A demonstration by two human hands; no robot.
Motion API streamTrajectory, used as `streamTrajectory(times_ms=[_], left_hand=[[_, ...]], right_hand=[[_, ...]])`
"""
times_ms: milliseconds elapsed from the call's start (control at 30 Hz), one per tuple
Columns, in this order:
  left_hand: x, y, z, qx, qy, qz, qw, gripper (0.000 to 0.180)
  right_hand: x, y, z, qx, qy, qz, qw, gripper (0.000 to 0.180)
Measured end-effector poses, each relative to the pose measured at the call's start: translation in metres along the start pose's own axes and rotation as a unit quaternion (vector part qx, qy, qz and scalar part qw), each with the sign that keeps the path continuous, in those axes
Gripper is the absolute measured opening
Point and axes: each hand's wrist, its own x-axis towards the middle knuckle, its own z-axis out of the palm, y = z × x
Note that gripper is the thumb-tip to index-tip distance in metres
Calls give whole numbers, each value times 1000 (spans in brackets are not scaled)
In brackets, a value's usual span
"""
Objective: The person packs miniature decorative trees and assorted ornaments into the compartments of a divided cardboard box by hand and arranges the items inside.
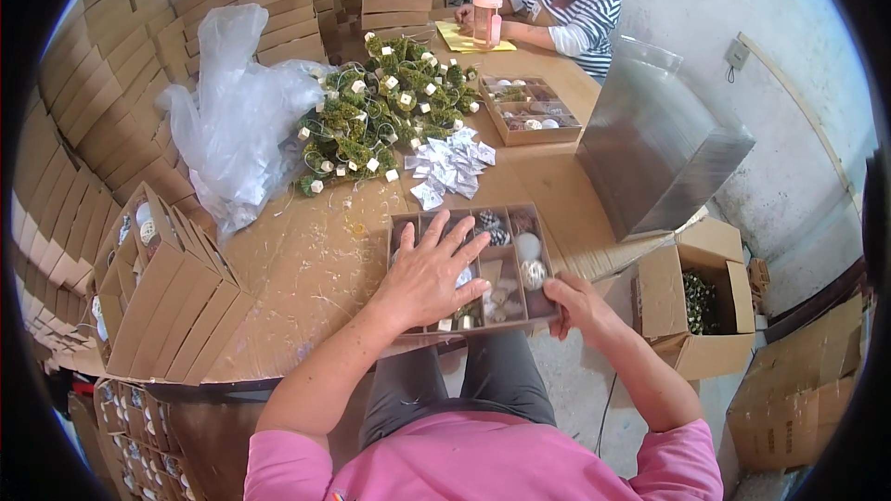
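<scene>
Right hand [577, 304]: clasped on compartment box [506, 324] at its 4 o'clock corner, thumb up top, fingers curled at outer side. Left hand [429, 264]: fingers splayed, palm down over box's 9 o'clock half, touching, not gripping. Box at table's [316, 315] near edge. White packets [450, 162] at its 12, green garland pile [390, 111] at 11, second filled box [543, 137] at 1.

Part of the divided box [509, 324] behind the left hand [425, 271], unseen
</scene>
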Motion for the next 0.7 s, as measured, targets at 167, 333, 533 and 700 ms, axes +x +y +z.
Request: streamTrajectory(times_ms=[167, 333, 533, 700], left_hand=[[-7, -7, -2, -25, -6, 46, 999, 62], [-7, -8, -1, -16, 8, 61, 998, 61], [-26, -19, -30, -283, 176, 59, 941, 51], [-69, -14, -22, -281, 308, -23, 909, 45]], right_hand=[[-9, -3, 10, 116, -45, 45, 991, 35], [0, 15, 6, 165, -93, 20, 982, 32], [10, -4, -2, 253, -29, -3, 967, 22], [49, -47, -20, 274, 30, -22, 961, 20]])
